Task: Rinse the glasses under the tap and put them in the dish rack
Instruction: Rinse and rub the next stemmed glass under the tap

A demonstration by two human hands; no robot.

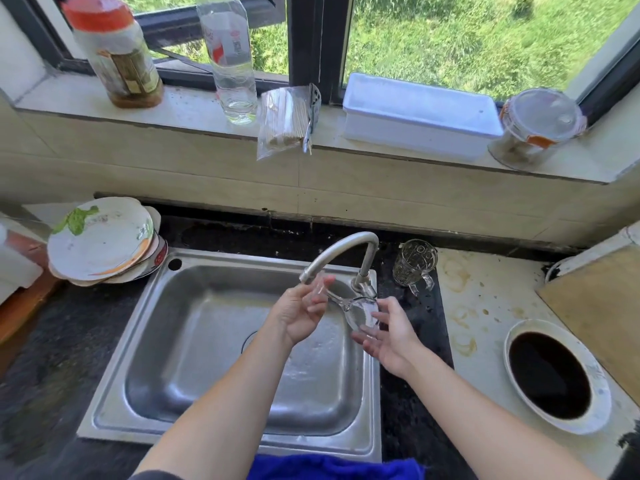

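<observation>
Fingers (pixel 318 301) of the left hand (pixel 298 315) were curled round one end of a clear glass (pixel 360 311), held sideways over the sink (pixel 194 341), toward its far right. Right hand (pixel 391 336) fingers lay loosely spread against the other end. The tap (pixel 341 247) spout ended just above the glass. A handled mug (pixel 414 263) stood beyond the sink's far right corner, stacked plates (pixel 100 240) at its far left.
</observation>
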